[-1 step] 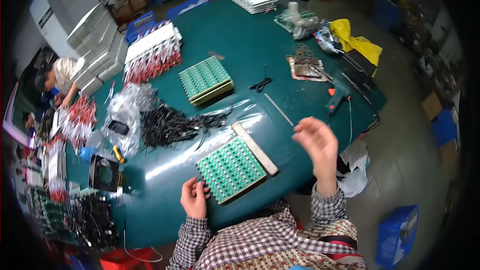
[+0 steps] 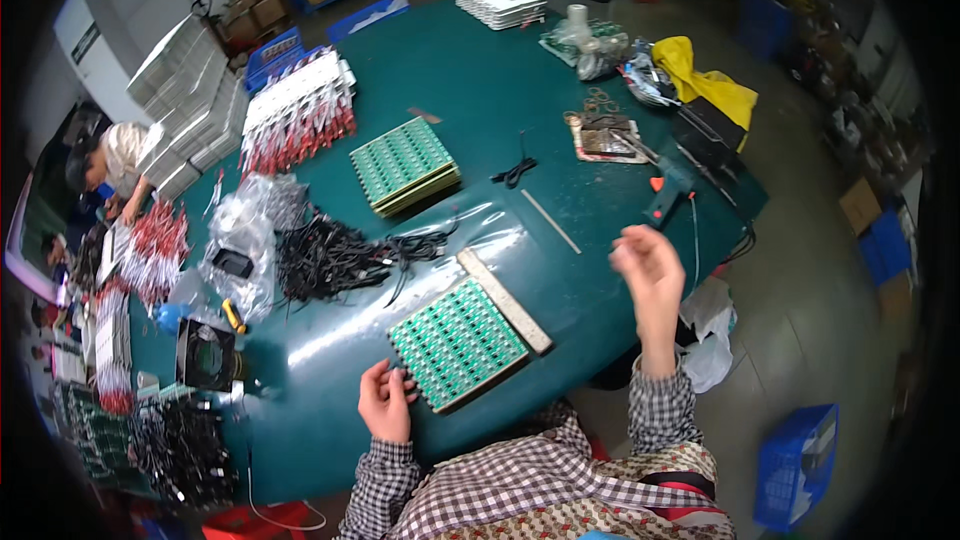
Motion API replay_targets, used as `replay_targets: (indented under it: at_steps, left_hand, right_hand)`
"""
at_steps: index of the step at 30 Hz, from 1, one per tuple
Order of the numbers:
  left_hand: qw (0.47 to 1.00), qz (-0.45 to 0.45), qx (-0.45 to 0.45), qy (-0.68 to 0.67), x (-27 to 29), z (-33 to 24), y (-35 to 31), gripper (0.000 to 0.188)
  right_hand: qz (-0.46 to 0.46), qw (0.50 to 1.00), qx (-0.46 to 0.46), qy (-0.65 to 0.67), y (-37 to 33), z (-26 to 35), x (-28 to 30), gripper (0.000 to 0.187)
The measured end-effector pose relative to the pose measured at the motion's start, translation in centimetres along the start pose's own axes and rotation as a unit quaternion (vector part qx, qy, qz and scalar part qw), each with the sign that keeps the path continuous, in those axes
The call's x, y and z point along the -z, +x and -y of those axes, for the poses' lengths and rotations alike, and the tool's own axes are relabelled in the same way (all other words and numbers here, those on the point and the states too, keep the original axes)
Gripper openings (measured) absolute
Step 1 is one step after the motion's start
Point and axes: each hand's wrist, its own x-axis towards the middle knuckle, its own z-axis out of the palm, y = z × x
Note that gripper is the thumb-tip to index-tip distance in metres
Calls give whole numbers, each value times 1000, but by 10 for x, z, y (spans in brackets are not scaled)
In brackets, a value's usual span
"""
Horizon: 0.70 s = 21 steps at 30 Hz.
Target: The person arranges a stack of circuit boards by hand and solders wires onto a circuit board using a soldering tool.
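Note:
A stack of green circuit board panels [image 2: 458,342], dotted with rows of small parts, lies on the table in front of me. My left hand [image 2: 386,403] rests at its left edge, fingers loosely bent and thumb apart, with no grip on it visible. A pale, worn flat bar [image 2: 505,301] lies along the stack's right side. My right hand [image 2: 652,268] is raised over the table's right side, its fingers half curled and slightly blurred; nothing shows in them. Left of that hand, a thin whitish stick [image 2: 550,221] lies on the table. Beyond it sits a glue gun [image 2: 668,198].
Another stack of green panels [image 2: 405,165] stands farther back. Left of it are a black cable bundle [image 2: 330,258], plastic bags [image 2: 243,245] and white strips with red ends [image 2: 300,110]. A stained tray [image 2: 608,138] lies far right. A co-worker [image 2: 118,165] bends over at the left.
My right hand has moved a little right, away from the thin stick's near end. My left hand stays by the panel stack. The whole view has shifted slightly.

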Motion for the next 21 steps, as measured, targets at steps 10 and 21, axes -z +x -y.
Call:
replay_targets:
  at_steps: [10,21]
  left_hand:
    - [1000,4,2,-5,-11,-12,5,27]
    - [1000,2,25,16,-8,-13,6,27]
  right_hand:
    - [-203,759,-172,-594,117,-73,96,78]
    - [-183,844,-92,-495,144,-93,100,56]
